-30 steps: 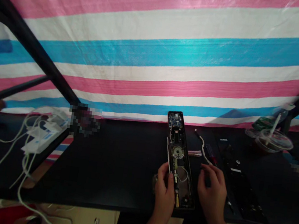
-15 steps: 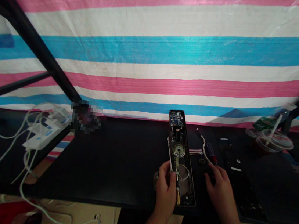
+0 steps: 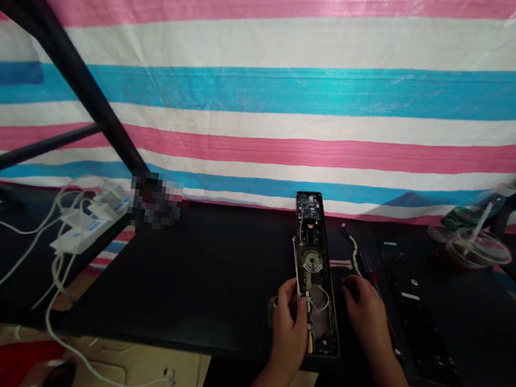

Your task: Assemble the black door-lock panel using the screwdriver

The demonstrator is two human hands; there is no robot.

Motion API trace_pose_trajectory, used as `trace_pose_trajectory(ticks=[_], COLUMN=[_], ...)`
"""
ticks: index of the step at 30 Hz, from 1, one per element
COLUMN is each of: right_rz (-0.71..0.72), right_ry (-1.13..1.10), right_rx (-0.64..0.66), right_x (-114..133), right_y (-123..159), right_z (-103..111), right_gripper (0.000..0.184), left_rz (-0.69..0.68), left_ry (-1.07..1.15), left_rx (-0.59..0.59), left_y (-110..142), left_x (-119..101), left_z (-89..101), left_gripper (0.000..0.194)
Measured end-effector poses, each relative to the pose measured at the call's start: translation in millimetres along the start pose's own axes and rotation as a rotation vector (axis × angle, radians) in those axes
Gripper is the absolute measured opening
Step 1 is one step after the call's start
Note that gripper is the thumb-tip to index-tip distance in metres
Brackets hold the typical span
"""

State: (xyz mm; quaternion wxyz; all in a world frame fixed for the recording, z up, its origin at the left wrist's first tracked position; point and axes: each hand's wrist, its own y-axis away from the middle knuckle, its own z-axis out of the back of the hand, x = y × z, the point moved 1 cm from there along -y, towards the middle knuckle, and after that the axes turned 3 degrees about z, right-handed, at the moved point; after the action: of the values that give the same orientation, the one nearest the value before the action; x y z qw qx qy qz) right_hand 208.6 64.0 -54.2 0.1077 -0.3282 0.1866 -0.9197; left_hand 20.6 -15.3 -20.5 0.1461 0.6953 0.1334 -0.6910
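Observation:
A long, narrow electronic device housing (image 3: 329,273) lies open on the black table, with a blue circuit board (image 3: 308,207) at its far end and a round part (image 3: 312,261) midway. My left hand (image 3: 289,329) grips its near left edge, thumb inside by the wires. Just right of the housing, my right hand (image 3: 368,315) has its fingertips pinched around a small black part, mostly hidden by them. Close beyond those fingers are a white cable (image 3: 353,250), a screwdriver (image 3: 367,264) and a flat silvery strip (image 3: 341,264).
A long black panel (image 3: 422,325) lies to the right, with a plastic cup and straw (image 3: 480,250) behind it. At left sits a white power strip (image 3: 84,234) with trailing cords. Behind the table hangs a striped sheet (image 3: 270,105); a black metal bar (image 3: 77,78) slants at left.
My right hand has moved left, from beside the screwdriver and cable to the small black part, and its fingers have closed there. My left hand keeps its hold on the housing.

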Motion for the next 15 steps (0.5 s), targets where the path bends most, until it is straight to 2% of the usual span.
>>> trace_pose_trajectory(ticks=[4, 8, 12, 15], right_rz=[-0.004, -0.047, -0.155, -0.101], right_ry=[-0.042, -0.106, -0.262, -0.369], right_rx=[-0.023, -0.001, -0.132, -0.143], right_x=[1.2, 10.4, 37.4, 66.0], right_y=[4.9, 4.1, -7.5, -23.0], right_z=[-4.0, 3.2, 17.5, 21.3], right_gripper=[0.029, 0.025, 0.028, 0.024], left_rz=[-0.005, 0.0, 0.004, -0.014], left_ry=[-0.011, -0.021, -0.031, -0.027], left_rx=[0.016, 0.022, 0.022, 0.026], left_y=[-1.0, -3.5, -7.6, -9.2], left_x=[2.0, 6.9, 9.2, 8.0], left_z=[-0.1, 0.8, 1.3, 0.9], left_gripper=[0.031, 0.033, 0.037, 0.037])
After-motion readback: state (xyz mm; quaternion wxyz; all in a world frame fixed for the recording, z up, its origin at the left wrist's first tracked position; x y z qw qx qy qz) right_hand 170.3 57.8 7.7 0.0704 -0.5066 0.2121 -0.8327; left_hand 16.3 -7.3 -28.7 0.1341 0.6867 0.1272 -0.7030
